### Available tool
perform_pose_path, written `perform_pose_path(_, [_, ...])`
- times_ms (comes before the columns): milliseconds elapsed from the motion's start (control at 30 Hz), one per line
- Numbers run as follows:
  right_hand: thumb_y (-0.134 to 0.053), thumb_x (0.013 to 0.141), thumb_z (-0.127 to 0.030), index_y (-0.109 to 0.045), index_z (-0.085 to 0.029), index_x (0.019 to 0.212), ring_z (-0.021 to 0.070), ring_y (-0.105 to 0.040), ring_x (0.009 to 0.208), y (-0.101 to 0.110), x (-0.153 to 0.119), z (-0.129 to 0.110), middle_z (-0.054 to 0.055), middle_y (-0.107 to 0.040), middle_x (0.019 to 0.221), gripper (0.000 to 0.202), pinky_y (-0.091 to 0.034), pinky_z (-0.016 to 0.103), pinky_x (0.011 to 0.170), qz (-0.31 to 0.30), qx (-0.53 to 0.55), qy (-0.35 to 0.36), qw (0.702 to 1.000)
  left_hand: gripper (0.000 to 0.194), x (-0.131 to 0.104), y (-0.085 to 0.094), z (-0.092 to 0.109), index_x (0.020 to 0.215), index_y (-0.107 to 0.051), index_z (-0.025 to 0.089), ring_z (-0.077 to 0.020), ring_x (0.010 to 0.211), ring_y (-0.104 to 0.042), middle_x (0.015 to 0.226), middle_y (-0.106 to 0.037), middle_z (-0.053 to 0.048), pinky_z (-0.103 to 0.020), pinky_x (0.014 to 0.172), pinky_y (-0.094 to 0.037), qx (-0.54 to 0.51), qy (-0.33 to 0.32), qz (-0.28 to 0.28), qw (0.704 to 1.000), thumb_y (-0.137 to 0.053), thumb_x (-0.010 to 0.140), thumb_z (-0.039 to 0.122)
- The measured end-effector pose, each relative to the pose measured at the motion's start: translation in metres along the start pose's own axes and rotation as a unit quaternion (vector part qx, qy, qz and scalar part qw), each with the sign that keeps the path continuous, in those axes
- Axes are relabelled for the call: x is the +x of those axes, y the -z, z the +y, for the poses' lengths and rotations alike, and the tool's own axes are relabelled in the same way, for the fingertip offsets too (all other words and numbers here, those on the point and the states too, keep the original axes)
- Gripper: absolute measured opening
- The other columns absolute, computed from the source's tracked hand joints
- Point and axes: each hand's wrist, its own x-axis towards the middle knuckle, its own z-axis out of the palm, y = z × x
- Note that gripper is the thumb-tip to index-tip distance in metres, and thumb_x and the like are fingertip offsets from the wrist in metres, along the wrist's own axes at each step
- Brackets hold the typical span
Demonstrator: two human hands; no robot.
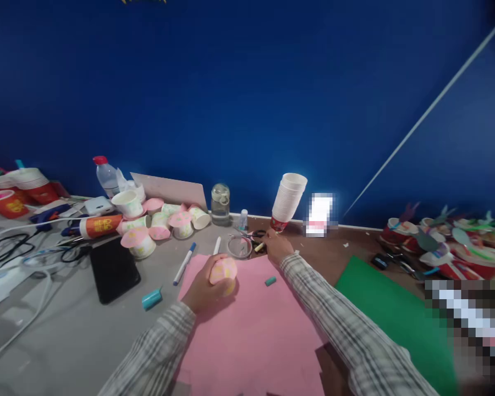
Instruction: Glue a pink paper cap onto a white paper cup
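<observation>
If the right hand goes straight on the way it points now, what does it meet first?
The right hand points up and away toward the wall. Probably it first meets the red base of the tilted stack of white paper cups, just beyond its fingertips. Depth is unclear; they may already touch.

A pale yellow paper cup [224, 273] sits on the pink paper sheet [256, 324], a marker [259, 247] lying just beyond the sheet's far edge.
</observation>
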Motion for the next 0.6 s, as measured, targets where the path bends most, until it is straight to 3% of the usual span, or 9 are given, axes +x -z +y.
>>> perform_pose_path(133, [-0.058, 0.062, -0.002, -0.064, -0.016, 0.072, 0.0267, -0.045, 0.102, 0.023, 0.001, -0.017, 0.011, -0.058, 0.093, 0.018, -0.029, 0.036, 0.09, 0.014, 0.079, 0.035, 0.996, 0.055, -0.001, 0.001, 0.002, 0.107, -0.046, 0.027, -0.0198, 0.079, -0.054, 0.095, -0.056, 0.0, -0.034, 0.072, -0.047, 0.025, 0.005, 0.005, 1.0, -0.063, 0.056, 0.039])
perform_pose_path(200, [-0.054, 0.067, -0.009, -0.061, -0.018, 0.078, 0.0236, -0.049, 0.094, 0.033, -0.005, -0.031, 0.008, -0.059, 0.088, 0.015, -0.034, 0.035, 0.087, 0.02, 0.138, 0.043, 0.989, 0.054, -0.001, 0.001, 0.004, 0.107, -0.046, 0.028, -0.0212, 0.084, -0.054, 0.099, -0.056, 0.0, -0.035, 0.076, -0.046, 0.048, 0.001, 0.012, 0.999, -0.062, 0.056, 0.038])
perform_pose_path(300, [-0.047, 0.073, -0.023, -0.055, -0.021, 0.087, 0.0179, -0.054, 0.068, 0.037, -0.02, -0.051, 0.002, -0.058, 0.074, 0.017, -0.043, 0.032, 0.068, 0.014, 0.244, 0.036, 0.969, 0.055, 0.0, 0.001, 0.005, 0.107, -0.046, 0.028, -0.0239, 0.092, -0.053, 0.104, -0.055, -0.001, -0.037, 0.081, -0.045, 0.069, 0.001, 0.021, 0.997, -0.06, 0.055, 0.038])
perform_pose_path(367, [-0.042, 0.073, -0.03, -0.053, -0.021, 0.09, 0.0141, -0.051, 0.051, 0.033, -0.032, -0.063, -0.002, -0.054, 0.062, 0.022, -0.042, 0.027, 0.051, -0.007, 0.323, 0.018, 0.946, 0.056, 0.0, 0.002, 0.005, 0.108, -0.046, 0.028, -0.0246, 0.095, -0.052, 0.106, -0.055, -0.001, -0.037, 0.083, -0.044, 0.075, 0.0, 0.02, 0.997, -0.06, 0.055, 0.038])
perform_pose_path(433, [-0.043, 0.071, -0.034, -0.055, -0.02, 0.087, 0.0088, -0.038, 0.037, 0.026, -0.042, -0.072, -0.008, -0.044, 0.05, 0.025, -0.035, 0.022, 0.04, -0.04, 0.423, -0.015, 0.905, 0.055, 0.001, 0.002, 0.005, 0.108, -0.046, 0.029, -0.0249, 0.098, -0.051, 0.108, -0.055, -0.001, -0.037, 0.086, -0.043, 0.073, -0.003, 0.018, 0.997, -0.06, 0.055, 0.037])
perform_pose_path(600, [-0.049, 0.065, -0.038, -0.058, -0.017, 0.067, 0.004, -0.021, 0.027, 0.018, -0.061, -0.077, -0.011, -0.034, 0.035, 0.023, -0.02, 0.017, 0.03, -0.092, 0.541, -0.109, 0.829, 0.056, 0.0, 0.001, 0.007, 0.107, -0.047, 0.027, -0.026, 0.101, -0.049, 0.11, -0.054, -0.002, -0.039, 0.088, -0.041, 0.06, -0.001, 0.022, 0.998, -0.061, 0.054, 0.037])
